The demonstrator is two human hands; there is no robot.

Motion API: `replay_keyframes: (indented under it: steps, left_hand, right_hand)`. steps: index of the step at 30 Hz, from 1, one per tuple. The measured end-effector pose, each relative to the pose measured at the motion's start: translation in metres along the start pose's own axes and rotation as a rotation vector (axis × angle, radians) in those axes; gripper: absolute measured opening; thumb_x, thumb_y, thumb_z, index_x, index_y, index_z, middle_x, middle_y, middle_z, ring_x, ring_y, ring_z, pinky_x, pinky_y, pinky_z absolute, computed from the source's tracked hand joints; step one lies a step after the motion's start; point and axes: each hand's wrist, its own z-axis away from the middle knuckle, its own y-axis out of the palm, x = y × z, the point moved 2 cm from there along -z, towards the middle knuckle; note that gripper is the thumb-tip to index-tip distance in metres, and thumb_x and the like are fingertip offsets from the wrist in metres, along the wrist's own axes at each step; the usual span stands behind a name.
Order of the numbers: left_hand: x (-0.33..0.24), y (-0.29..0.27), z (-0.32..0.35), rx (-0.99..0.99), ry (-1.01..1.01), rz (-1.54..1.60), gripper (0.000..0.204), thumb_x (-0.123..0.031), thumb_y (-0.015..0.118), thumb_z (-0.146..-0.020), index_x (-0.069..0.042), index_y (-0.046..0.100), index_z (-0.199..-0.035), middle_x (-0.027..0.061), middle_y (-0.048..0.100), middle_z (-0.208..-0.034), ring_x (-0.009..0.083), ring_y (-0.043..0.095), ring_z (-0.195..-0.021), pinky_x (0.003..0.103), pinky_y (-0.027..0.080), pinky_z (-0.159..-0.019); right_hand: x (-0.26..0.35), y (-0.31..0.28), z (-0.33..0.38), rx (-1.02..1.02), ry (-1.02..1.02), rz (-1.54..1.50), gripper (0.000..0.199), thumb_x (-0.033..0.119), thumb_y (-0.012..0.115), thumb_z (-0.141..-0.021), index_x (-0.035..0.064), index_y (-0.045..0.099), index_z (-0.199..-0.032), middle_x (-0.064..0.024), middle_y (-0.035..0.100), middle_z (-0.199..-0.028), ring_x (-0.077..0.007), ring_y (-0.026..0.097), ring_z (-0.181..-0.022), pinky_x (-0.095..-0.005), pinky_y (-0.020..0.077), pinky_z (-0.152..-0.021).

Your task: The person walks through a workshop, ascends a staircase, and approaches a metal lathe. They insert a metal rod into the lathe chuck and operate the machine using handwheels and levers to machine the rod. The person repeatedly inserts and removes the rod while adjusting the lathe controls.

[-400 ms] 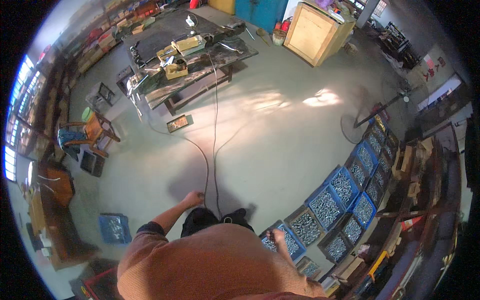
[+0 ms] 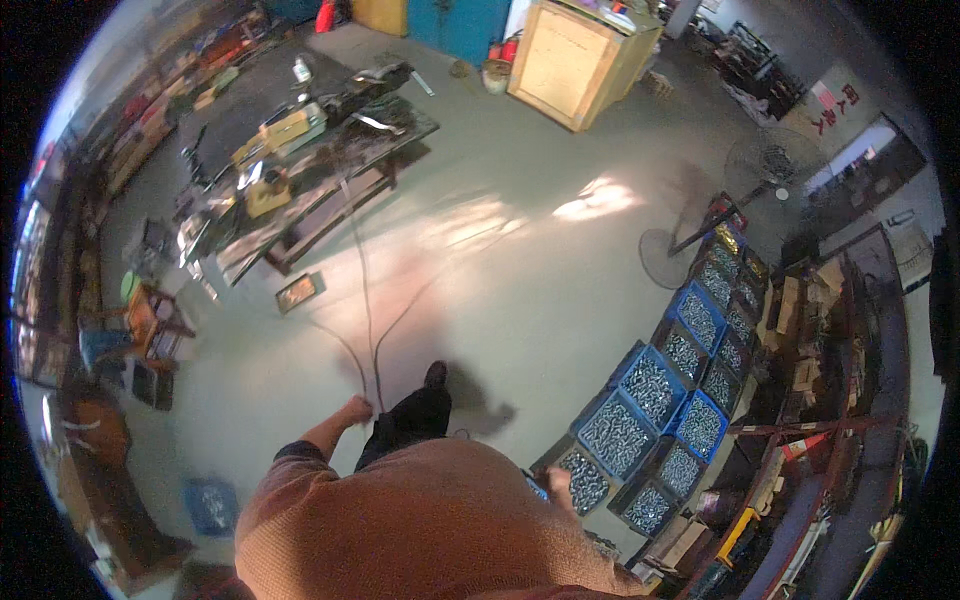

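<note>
Left hand [image 2: 356, 409], curled near trailing cables [image 2: 360, 250], and right hand [image 2: 560, 487], bent beside binned metal pieces [image 2: 588, 480]: from here, I cannot tell whether either grip pinches anything. Blue bins [image 2: 638, 409] of like pieces, ranked along the shelving [image 2: 810, 427], presumably to keep lots separate; beyond, a worktop [image 2: 418, 122] of yellow boxes [image 2: 270, 207], seemingly gathered within reach.

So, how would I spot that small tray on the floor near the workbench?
Find the big dark workbench at the upper left, with its cluttered top. Just below it in the picture, a small rectangular tray lies on the greyish floor. Its dark rim and orange-brown inside set it apart from the rows of bins at right, filled with silvery metal pieces.
</note>
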Motion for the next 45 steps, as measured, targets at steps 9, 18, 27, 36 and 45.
replay_keyframes:
  steps: [9,18,27,36,45]
  left_hand:
    - [-0.108,-0.146,-0.214,0.087,0.060,0.099,0.010,-0.016,0.057,-0.071,-0.010,0.065,-0.067,0.0047,0.062,-0.065,0.0169,0.060,-0.055,0.031,0.049,-0.050]
    - [-0.549,-0.284,-0.278,-0.164,0.667,-0.104,0.030,-0.017,0.048,-0.068,-0.004,0.059,-0.092,0.0188,0.058,-0.091,0.0324,0.052,-0.090,0.038,0.041,-0.080]
    - [-0.533,-0.303,-0.382,-0.219,0.486,-0.299,0.026,-0.021,0.050,-0.066,-0.007,0.060,-0.086,0.0182,0.057,-0.089,0.0307,0.053,-0.087,0.039,0.042,-0.078]
    - [-0.510,-0.375,-0.452,0.118,0.018,0.018,0.013,-0.014,0.053,-0.065,-0.004,0.060,-0.070,0.0118,0.058,-0.066,0.0246,0.057,-0.061,0.035,0.046,-0.056]
    - [-0.832,-0.528,-0.657,-0.018,0.671,-0.183,0.012,-0.008,0.048,-0.073,0.002,0.055,-0.071,0.0114,0.056,-0.053,0.0194,0.055,-0.046,0.033,0.044,-0.043]
  right_hand:
    - [-0.011,-0.022,-0.125,-0.017,0.489,-1.034,0.024,0.017,0.044,-0.077,-0.0007,0.048,-0.092,-0.0174,0.055,-0.087,-0.0263,0.054,-0.072,-0.0425,0.0440,-0.063]
    - [0.062,-0.205,-0.334,-0.229,0.602,-1.365,0.041,0.018,0.045,-0.078,-0.0016,0.043,-0.113,-0.0191,0.058,-0.081,-0.0254,0.057,-0.064,-0.0361,0.0481,-0.058]
    - [0.072,-0.380,-0.505,-0.004,0.930,-1.477,0.033,0.018,0.035,-0.083,-0.0028,0.046,-0.106,-0.0067,0.028,-0.054,-0.0173,0.022,-0.043,-0.0270,0.0276,-0.042]
    - [0.111,-0.543,-0.659,-0.480,0.286,-1.148,0.030,0.013,0.052,-0.074,-0.0011,0.053,-0.100,-0.0141,0.059,-0.077,-0.0201,0.058,-0.066,-0.0318,0.0488,-0.060]
    - [0.111,-0.452,-0.628,-0.277,0.776,-0.469,0.019,0.010,0.049,-0.075,0.0009,0.053,-0.060,-0.0131,0.052,-0.050,-0.0197,0.048,-0.037,-0.0306,0.0331,-0.031]
